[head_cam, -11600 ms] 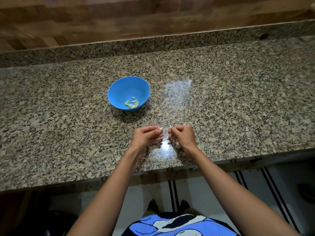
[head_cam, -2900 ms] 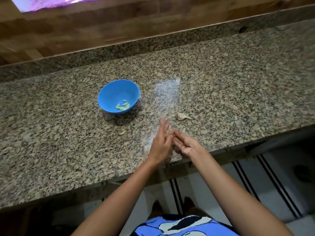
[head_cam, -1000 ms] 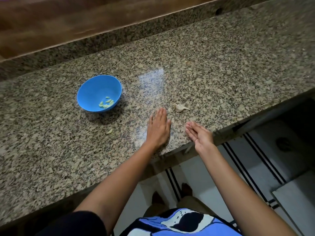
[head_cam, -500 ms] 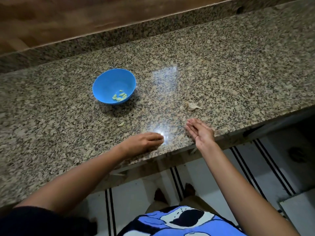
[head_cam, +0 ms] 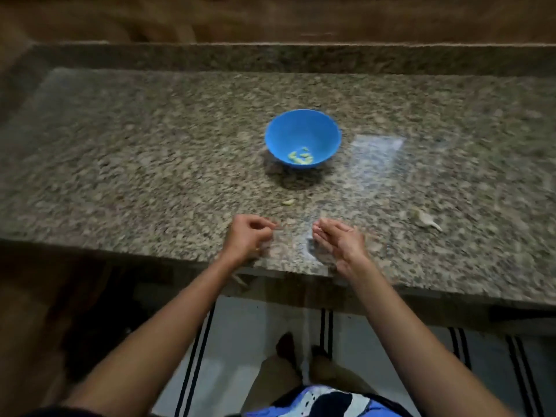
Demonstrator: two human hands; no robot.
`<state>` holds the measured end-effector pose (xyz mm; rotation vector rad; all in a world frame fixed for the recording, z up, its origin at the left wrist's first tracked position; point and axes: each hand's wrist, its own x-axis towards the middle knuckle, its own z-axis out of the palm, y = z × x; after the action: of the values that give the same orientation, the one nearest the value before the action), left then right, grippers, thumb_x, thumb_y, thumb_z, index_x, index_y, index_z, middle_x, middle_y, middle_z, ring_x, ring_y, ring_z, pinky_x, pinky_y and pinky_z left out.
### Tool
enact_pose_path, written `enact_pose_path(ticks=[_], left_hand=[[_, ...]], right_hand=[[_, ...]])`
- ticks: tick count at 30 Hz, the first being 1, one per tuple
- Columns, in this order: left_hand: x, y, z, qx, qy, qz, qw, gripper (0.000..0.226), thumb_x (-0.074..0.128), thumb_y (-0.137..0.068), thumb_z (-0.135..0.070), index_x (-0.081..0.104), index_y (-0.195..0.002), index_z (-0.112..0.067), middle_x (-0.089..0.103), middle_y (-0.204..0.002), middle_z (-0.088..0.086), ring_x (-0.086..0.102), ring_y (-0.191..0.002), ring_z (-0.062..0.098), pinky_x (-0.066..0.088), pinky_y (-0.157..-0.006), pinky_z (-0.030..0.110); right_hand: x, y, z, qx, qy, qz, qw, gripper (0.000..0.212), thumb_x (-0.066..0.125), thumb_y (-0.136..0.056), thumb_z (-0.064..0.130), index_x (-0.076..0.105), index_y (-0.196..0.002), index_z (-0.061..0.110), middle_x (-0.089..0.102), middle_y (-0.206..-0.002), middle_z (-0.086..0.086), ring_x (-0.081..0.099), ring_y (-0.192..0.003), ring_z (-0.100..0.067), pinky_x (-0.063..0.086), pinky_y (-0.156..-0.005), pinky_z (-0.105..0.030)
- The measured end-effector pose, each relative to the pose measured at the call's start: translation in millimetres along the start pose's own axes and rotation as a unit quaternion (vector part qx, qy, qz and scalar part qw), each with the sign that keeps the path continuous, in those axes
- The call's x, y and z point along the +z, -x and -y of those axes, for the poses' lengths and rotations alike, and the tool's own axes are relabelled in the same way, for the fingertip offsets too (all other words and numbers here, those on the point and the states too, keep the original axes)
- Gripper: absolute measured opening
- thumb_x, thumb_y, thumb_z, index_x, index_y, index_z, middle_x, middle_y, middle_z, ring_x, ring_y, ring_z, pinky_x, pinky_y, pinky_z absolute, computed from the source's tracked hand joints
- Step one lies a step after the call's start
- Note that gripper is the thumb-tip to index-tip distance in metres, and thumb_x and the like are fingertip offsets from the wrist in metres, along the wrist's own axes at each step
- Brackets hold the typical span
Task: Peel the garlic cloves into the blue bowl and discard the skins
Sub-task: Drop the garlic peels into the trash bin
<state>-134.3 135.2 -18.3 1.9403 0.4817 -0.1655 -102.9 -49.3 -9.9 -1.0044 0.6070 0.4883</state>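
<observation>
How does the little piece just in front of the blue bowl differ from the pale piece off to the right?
The little piece is small, rounded and yellow-green; the pale piece is larger, whitish, with a pointed tail. The little piece lies near the blue bowl; the pale piece lies farther right. Both rest on the counter, untouched.

Desk point(head_cam: 135, 176) left of blue bowl point(head_cam: 301, 124): broad open granite, free passage up to back ledge point(head_cam: 270, 57). Bowl stands mid-desk, ahead of both hands. Loose clove point(head_cam: 288, 202) lies between bowl and left hand point(head_cam: 248, 239), near direct line. Skin scrap point(head_cam: 425, 219) right of right hand point(head_cam: 340, 242), apart from it. Gap between hands open, desk surface showing. Stretch between bowl and scrap passable. Back ledge rises along far edge, bounds reach.
</observation>
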Motion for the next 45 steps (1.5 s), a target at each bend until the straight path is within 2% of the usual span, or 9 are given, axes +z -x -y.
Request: enact_pose_path(ticks=[5,10,13,18,20,28,36,41,45], left_hand=[[-90,57,53,-0.152,0.549,-0.167,0.804,0.044,0.048,-0.090,0.008,0.073,-0.058,-0.007,0.069,-0.063,0.003,0.063,-0.054,0.004,0.053,-0.055,0.014],[-148,145,132,-0.157,0.651,-0.319,0.671,0.045,0.050,-0.091,0.006,0.072,-0.053,-0.004,0.068,-0.060,0.006,0.066,-0.052,0.008,0.053,-0.052,0.015],[-182,190,180,-0.157,0.673,-0.391,0.607,0.045,0.050,-0.091,0.006,0.071,-0.052,-0.004,0.067,-0.059,0.007,0.066,-0.051,0.009,0.053,-0.050,0.016],[-235,243,256,-0.143,0.693,-0.489,0.510,0.048,0.046,-0.093,0.008,0.070,-0.052,-0.003,0.066,-0.055,0.005,0.064,-0.047,0.008,0.052,-0.048,0.015],[-242,255,269,-0.149,0.689,-0.511,0.492,0.033,0.046,-0.093,0.007,0.066,-0.068,0.000,0.065,-0.053,0.005,0.063,-0.047,0.007,0.053,-0.050,0.015],[-281,265,327,-0.160,0.698,-0.529,0.456,0.010,0.052,-0.090,0.006,0.061,-0.089,0.001,0.071,-0.069,0.006,0.069,-0.064,0.010,0.055,-0.056,0.017],[-307,227,389,-0.211,0.729,-0.500,0.417,0.019,0.060,-0.085,0.005,0.063,-0.104,0.002,0.068,-0.093,0.013,0.066,-0.084,0.016,0.057,-0.061,0.019],[-285,188,439,-0.206,0.750,-0.455,0.433,0.034,0.046,-0.093,0.006,0.049,-0.127,0.006,0.068,-0.102,0.009,0.067,-0.082,0.012,0.052,-0.084,0.021],[-262,150,525,-0.244,0.737,-0.456,0.434,0.032,0.043,-0.092,0.009,0.051,-0.124,0.008,0.069,-0.106,0.012,0.070,-0.073,0.013,0.054,-0.074,0.017]], right_hand=[[103,17,-67,0.080,0.143,0.191,0.968,0.009,0.055,-0.089,-0.002,0.060,-0.082,-0.001,0.066,-0.067,-0.007,0.065,-0.059,-0.011,0.055,-0.065,-0.020],[185,51,-180,0.237,0.252,0.289,0.893,0.013,0.048,-0.093,-0.002,0.059,-0.093,-0.008,0.069,-0.062,-0.008,0.067,-0.055,-0.012,0.055,-0.056,-0.018],[215,74,-234,0.292,0.272,0.294,0.869,0.021,0.038,-0.097,-0.003,0.055,-0.107,-0.012,0.064,-0.060,-0.012,0.060,-0.061,-0.022,0.048,-0.087,-0.023],[254,77,-307,0.250,0.304,0.264,0.881,0.029,0.052,-0.090,-0.003,0.052,-0.117,-0.014,0.055,-0.122,-0.030,0.065,-0.094,-0.028,0.049,-0.083,-0.027],[264,76,-330,0.262,0.315,0.253,0.876,0.026,0.053,-0.090,-0.003,0.054,-0.113,-0.015,0.052,-0.126,-0.031,0.068,-0.074,-0.020,0.055,-0.070,-0.024],[314,71,-404,0.285,0.370,0.256,0.846,0.032,0.044,-0.095,-0.002,0.046,-0.126,-0.009,0.049,-0.133,-0.023,0.050,-0.123,-0.030,0.045,-0.093,-0.029],[328,37,-472,0.300,0.412,0.229,0.829,0.036,0.036,-0.097,0.000,0.040,-0.132,-0.008,0.056,-0.119,-0.013,0.064,-0.076,-0.010,0.052,-0.069,-0.016],[319,13,-526,0.321,0.492,0.204,0.783,0.034,0.041,-0.098,0.004,0.043,-0.131,-0.005,0.049,-0.133,-0.018,0.048,-0.125,-0.027,0.042,-0.095,-0.031],[319,-41,-609,0.320,0.494,0.138,0.797,0.023,0.053,-0.094,0.016,0.057,-0.090,-0.005,0.060,-0.088,-0.013,0.063,-0.075,-0.019,0.052,-0.070,-0.025]])
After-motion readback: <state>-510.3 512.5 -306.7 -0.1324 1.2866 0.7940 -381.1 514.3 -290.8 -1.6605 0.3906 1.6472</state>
